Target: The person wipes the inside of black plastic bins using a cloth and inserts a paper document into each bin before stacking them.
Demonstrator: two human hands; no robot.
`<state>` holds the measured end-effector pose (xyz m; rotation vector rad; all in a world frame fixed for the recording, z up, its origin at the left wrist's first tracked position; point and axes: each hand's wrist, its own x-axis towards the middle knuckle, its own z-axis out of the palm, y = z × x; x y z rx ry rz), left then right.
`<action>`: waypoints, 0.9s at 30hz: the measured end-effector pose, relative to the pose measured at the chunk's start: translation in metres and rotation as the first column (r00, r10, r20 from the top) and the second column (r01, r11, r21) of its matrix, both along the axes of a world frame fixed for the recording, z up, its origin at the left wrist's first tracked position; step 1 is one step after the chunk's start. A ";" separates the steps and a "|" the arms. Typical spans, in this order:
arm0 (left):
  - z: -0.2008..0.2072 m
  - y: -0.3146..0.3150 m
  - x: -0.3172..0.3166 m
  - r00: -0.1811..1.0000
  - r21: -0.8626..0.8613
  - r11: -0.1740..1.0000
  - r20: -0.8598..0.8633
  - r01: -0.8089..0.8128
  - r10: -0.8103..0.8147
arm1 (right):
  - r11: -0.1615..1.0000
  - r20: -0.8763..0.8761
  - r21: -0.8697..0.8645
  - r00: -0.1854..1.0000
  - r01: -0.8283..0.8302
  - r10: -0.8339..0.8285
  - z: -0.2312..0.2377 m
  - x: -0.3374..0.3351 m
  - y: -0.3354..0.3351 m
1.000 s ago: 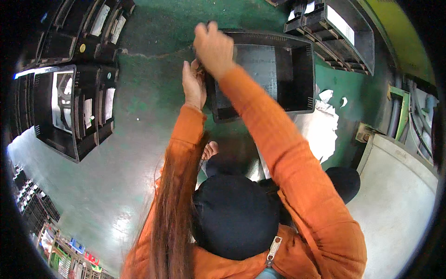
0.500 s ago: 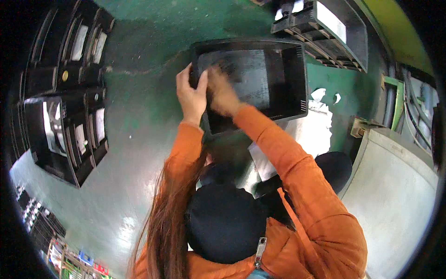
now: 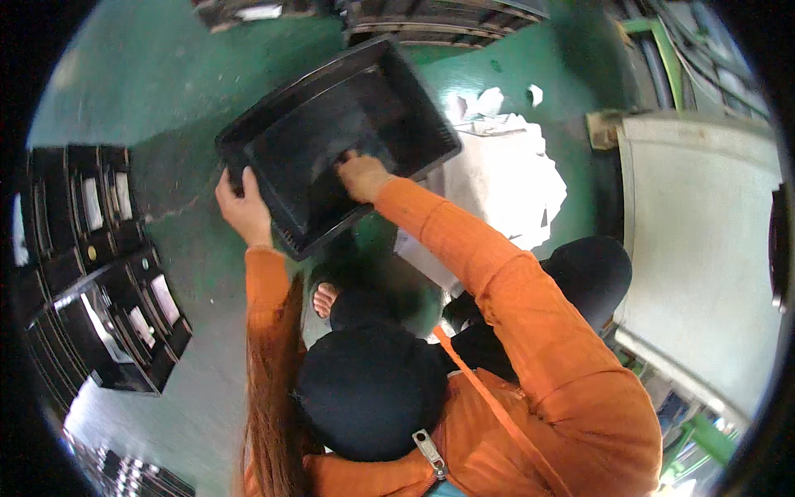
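Note:
A black rectangular plastic bin (image 3: 300, 79) is held at a slant in front of me, its open top facing up at me. My left hand (image 3: 246, 212) grips the bin's left side, thumb at the rim and fingers along the outside. Inside the bin, over the near part of its floor, is my right hand (image 3: 364, 176) with its fingers curled together. Something dark may sit under those fingertips, too small and dim to make out. A paler, shiny patch shows on the bin's floor beside them.
A pile of white sheets (image 3: 505, 178) lies on the green floor right of the bin, with torn white scraps (image 3: 490, 101) beyond. Stacked black bins (image 3: 99, 215) stand at the left, more black crates (image 3: 439, 21) at the far side. A pale cabinet (image 3: 704, 248) is at the right.
My view has turned, and the bin now appears further left and more slanted. My right hand has gone from the bin's left end to its near middle. My left hand keeps hold of the left side.

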<state>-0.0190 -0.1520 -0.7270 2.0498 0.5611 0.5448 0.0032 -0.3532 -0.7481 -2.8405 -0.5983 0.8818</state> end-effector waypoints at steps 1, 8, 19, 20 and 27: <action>-0.001 0.002 0.000 0.997 0.051 0.998 -0.077 0.034 -0.030 | 0.996 -0.069 0.079 0.997 0.028 -0.023 0.010 0.008 -0.016; 0.072 -0.095 -0.023 0.796 0.615 0.643 0.040 0.456 -0.604 | 0.838 -0.253 0.508 0.964 0.200 -0.077 0.190 0.067 -0.172; -0.038 -0.241 -0.050 0.389 -0.242 0.528 -0.447 0.814 -0.805 | 0.829 -0.893 -0.008 0.368 0.559 -0.257 0.143 -0.183 -0.402; -0.046 -0.244 -0.047 0.364 -0.245 0.534 -0.504 0.809 -0.783 | 0.859 -0.896 -0.012 0.375 0.513 -0.237 0.130 -0.200 -0.404; -0.020 -0.296 -0.053 0.348 -0.011 0.425 -0.555 0.905 -0.756 | 0.994 -0.536 -0.046 0.838 0.096 -0.106 0.091 -0.185 -0.385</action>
